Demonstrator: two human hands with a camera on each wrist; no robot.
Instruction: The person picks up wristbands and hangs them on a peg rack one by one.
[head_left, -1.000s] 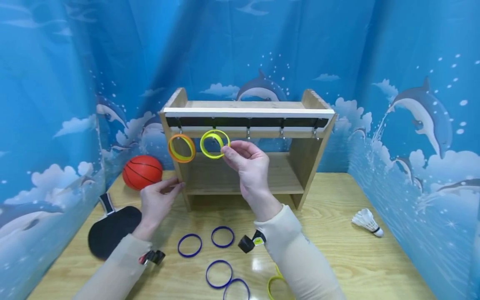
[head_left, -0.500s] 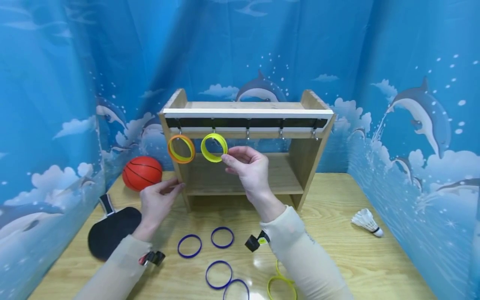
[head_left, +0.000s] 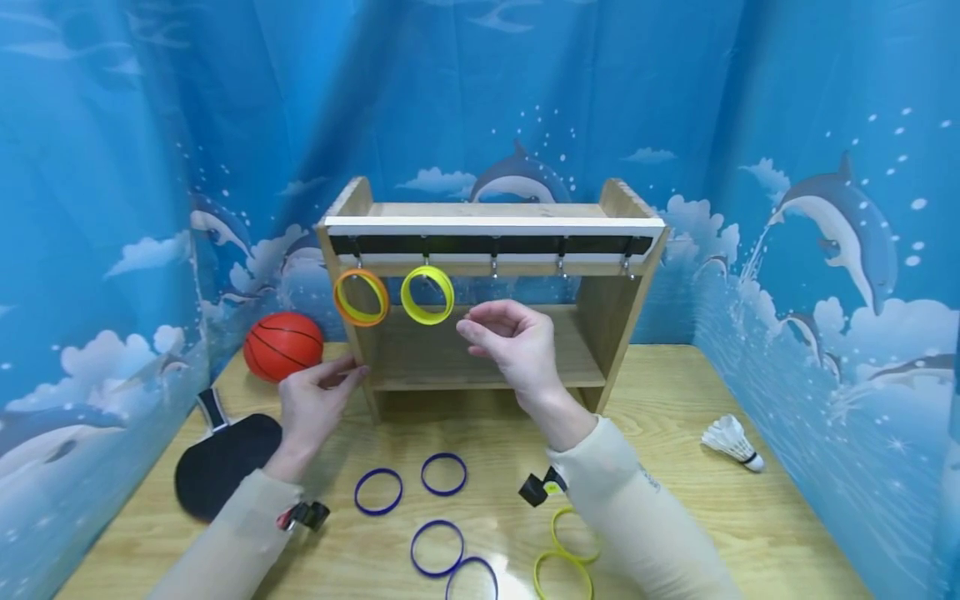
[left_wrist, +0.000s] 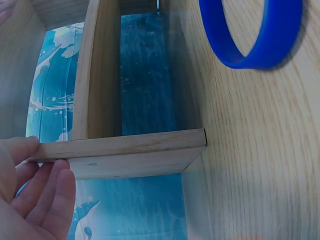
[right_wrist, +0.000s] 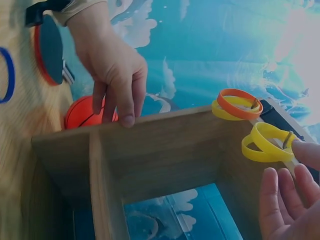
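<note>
My left hand (head_left: 315,408) grips the front edge of the left side panel of a small wooden shelf (left_wrist: 135,145), thumb on one side and fingers on the other. Two yellow wristbands (right_wrist: 260,154) hang together on the second hook from the left. An orange wristband (right_wrist: 240,112) hangs with a yellow one on the leftmost hook. Just right of the second hook, my right hand (head_left: 521,342) is apart from the bands, its fingers loosely bent and holding nothing. Several hooks further right on the black strip (head_left: 525,244) carry no bands.
Several blue wristbands (head_left: 378,511) lie on the table in front of the shelf, with two yellow wristbands (head_left: 536,575) near the right forearm. A red basketball (head_left: 283,346) and a black table tennis paddle (head_left: 225,467) are on the left, a shuttlecock (head_left: 731,442) on the right.
My right hand has let go of a yellow wristband, which now hangs on the second hook, and has drawn back to the right. The left hand has stayed in place.
</note>
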